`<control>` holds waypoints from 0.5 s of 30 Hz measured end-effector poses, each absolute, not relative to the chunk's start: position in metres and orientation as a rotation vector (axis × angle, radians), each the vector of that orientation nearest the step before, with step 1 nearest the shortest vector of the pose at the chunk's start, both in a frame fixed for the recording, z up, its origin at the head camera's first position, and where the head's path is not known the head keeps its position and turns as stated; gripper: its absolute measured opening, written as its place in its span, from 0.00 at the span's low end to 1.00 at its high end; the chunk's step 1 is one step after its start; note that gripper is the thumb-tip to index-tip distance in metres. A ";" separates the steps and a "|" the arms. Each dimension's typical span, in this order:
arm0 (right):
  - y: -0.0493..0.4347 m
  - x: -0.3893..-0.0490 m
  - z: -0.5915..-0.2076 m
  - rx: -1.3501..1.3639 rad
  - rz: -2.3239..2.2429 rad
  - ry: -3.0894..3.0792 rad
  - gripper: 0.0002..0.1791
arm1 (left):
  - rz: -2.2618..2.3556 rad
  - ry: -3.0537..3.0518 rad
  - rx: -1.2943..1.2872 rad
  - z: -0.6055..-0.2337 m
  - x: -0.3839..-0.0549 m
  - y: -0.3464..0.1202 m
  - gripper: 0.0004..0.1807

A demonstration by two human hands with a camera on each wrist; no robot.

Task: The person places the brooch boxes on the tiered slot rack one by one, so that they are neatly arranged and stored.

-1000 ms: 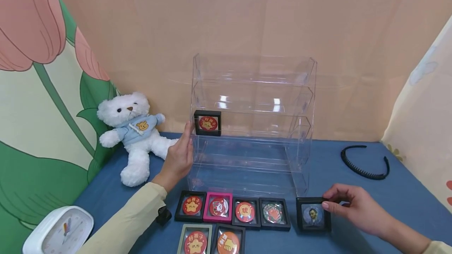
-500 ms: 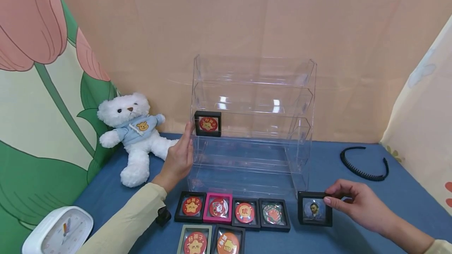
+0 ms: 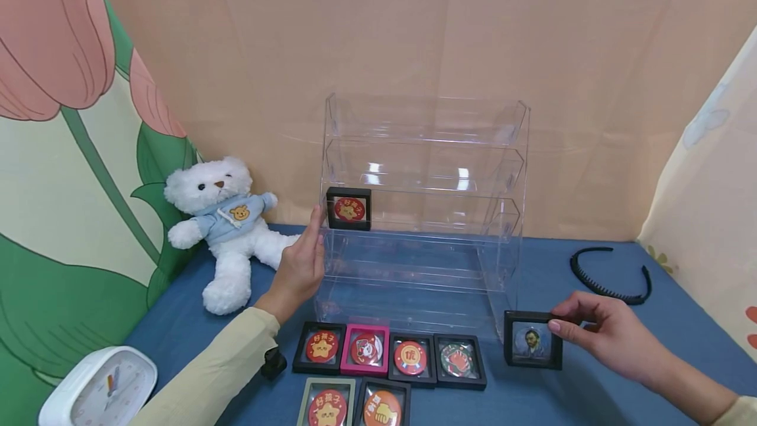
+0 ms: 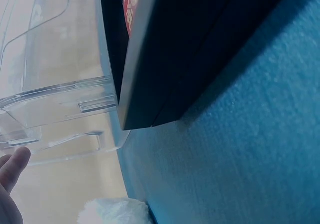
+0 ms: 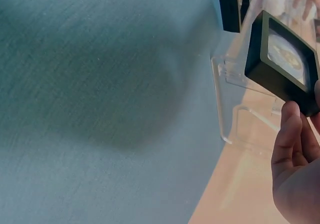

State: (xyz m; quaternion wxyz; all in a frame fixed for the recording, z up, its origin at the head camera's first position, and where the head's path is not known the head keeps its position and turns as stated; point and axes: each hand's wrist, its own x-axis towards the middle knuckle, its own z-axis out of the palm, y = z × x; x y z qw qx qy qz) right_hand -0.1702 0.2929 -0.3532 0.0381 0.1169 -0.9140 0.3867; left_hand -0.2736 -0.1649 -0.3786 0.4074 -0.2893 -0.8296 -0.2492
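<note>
My right hand pinches the right edge of a black-framed badge case, whose blue round badge shows a bearded figure. In the right wrist view this case is held tilted, thumb and fingers at one corner. My left hand, fingers straight, rests against the left side of a clear tiered display rack. On a middle tier, at its left end, stands a black case with a red star badge. In the left wrist view a fingertip is near the rack's clear edge.
Before the rack lie several badge cases in two rows, among them a pink-framed case and a grey-green one. A white teddy bear sits left, above a white clock. A black headband lies right.
My right hand has raised the blue-badge case and carried it slightly right, off the tabletop. My left hand has stayed against the rack.
</note>
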 end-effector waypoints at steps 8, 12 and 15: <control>0.296 -0.172 -0.354 0.354 1.305 -2.800 0.09 | -0.626 -2.098 -0.720 -0.378 -0.274 -0.164 0.30; 0.296 -0.174 -0.348 0.396 1.266 -2.780 0.09 | -0.631 -2.105 -0.716 -0.379 -0.274 -0.164 0.29; 0.295 -0.175 -0.341 0.422 1.223 -2.762 0.09 | -0.633 -2.106 -0.712 -0.379 -0.273 -0.164 0.29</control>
